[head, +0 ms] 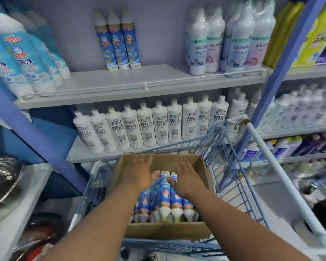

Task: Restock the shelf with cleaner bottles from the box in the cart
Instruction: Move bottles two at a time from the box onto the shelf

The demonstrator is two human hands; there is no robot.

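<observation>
A cardboard box (202, 166) sits in a blue wire cart (231, 166) in front of me. Several blue-and-white cleaner bottles (165, 198) lie in it, caps toward me. My left hand (139, 171) and my right hand (186, 178) are both inside the box, fingers spread, lying on top of the bottles on either side of the middle ones. Neither hand grips a bottle. On the grey upper shelf (139, 81) three matching bottles (119, 38) stand at the back, with bare shelf around them.
Larger blue bottles (23, 57) stand at the shelf's left, wrapped white bottles (231, 40) at its right. A row of white bottles (151, 125) fills the shelf below. Blue uprights (282, 72) frame the bay. A white counter with metal bowls (4, 178) is at my left.
</observation>
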